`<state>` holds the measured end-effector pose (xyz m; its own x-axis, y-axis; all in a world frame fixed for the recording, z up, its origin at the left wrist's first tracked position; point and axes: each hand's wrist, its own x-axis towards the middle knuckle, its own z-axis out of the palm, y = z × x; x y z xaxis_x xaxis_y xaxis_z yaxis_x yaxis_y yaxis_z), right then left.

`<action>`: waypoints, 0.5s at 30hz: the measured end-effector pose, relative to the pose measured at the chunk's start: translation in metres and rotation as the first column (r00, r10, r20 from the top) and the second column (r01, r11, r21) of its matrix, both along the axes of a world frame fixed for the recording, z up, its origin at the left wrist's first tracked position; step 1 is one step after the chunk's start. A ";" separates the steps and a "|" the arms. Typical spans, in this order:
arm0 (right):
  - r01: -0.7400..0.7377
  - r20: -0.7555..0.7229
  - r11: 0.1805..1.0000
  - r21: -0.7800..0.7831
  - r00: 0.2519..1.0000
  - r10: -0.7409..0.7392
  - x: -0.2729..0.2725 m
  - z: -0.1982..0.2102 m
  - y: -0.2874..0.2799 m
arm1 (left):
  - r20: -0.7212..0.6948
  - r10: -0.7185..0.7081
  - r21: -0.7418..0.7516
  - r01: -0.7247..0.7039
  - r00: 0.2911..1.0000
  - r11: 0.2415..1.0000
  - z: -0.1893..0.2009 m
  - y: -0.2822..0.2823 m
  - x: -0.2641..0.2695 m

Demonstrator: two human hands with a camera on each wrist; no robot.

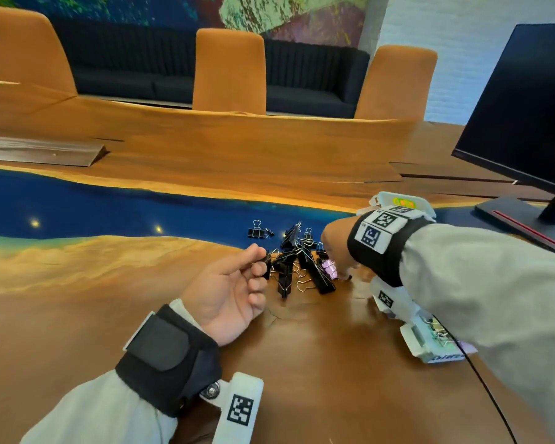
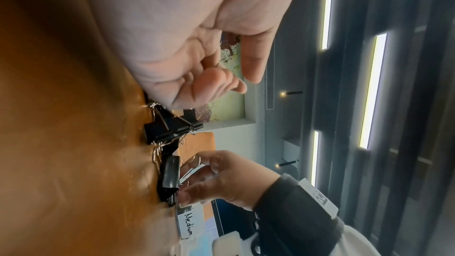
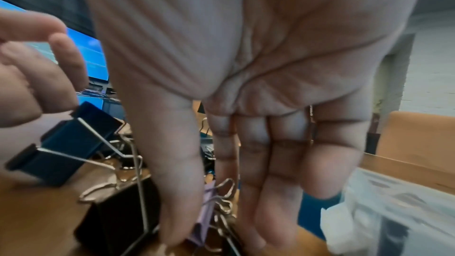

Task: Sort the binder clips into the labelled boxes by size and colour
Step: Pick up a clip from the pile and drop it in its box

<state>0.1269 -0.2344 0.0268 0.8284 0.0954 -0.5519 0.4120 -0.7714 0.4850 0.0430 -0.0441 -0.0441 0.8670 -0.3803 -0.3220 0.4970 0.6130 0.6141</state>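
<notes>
A heap of black binder clips (image 1: 293, 261) lies mid-table, with a small lilac clip (image 1: 329, 268) at its right edge. My right hand (image 1: 340, 274) reaches down from the right. Its thumb and fingers (image 3: 261, 217) pinch the lilac clip (image 3: 204, 221) by its body and wire handles, and the clip rests on the table. My left hand (image 1: 260, 259) lies palm up at the heap's left side, fingers loosely curled, fingertips close to a black clip (image 3: 74, 139). The left wrist view shows nothing between its thumb and fingers (image 2: 221, 83). A clear box labelled Medium (image 2: 188, 223) sits just right of the heap.
A clear box (image 1: 401, 200) with a coloured label stands behind my right wrist. Another box (image 1: 426, 346) holding clips lies under my right forearm, beside a black cable (image 1: 487, 398). A monitor (image 1: 519, 107) stands at the right. Orange chairs line the far edge.
</notes>
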 end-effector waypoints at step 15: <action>0.021 0.208 0.837 0.547 0.965 -0.160 -0.028 0.038 -0.018 | 0.000 -0.147 0.044 0.147 0.989 0.988 -0.002 -0.010 -0.009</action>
